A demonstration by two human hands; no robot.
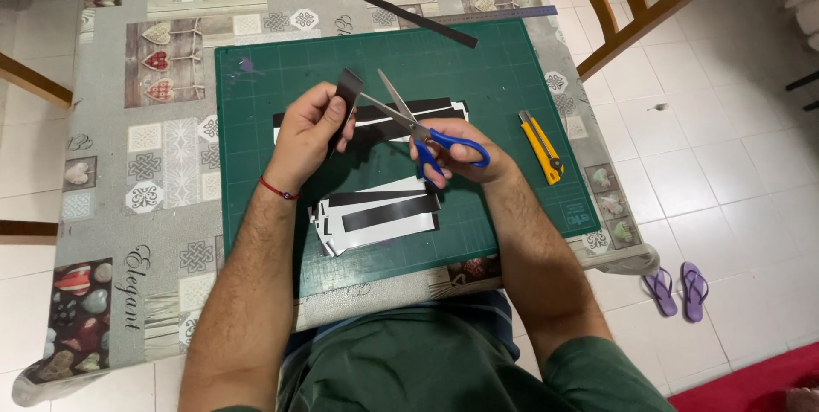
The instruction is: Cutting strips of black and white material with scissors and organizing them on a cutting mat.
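Black and thin, a short flexible strip piece stands nearly upright in the left hand, whose grip is closed on its lower part, the thumb in front and the fingers curled behind, so that only the upper end shows above the knuckles. The piece's long axis runs up and slightly away from the person, tilted a little to the right. The blue-handled scissors sit in the right hand, fingers and thumb threaded through the loops and closed on them; the steel blades are parted and point up and to the left, towards the strip. The blade tips lie just to the right of the strip, near it, and whether they touch it cannot be told from this view. So the strip lies to the left of and slightly beyond the scissors, its length crossing the line of the blades at a steep angle, and both hands hover above the dark green gridded cutting mat on the counter. Below the hands, a small stack of black and white strip pieces lies on the mat, with longer black and white strips behind them. A yellow utility knife rests on the mat to the right, well apart from the scissors.
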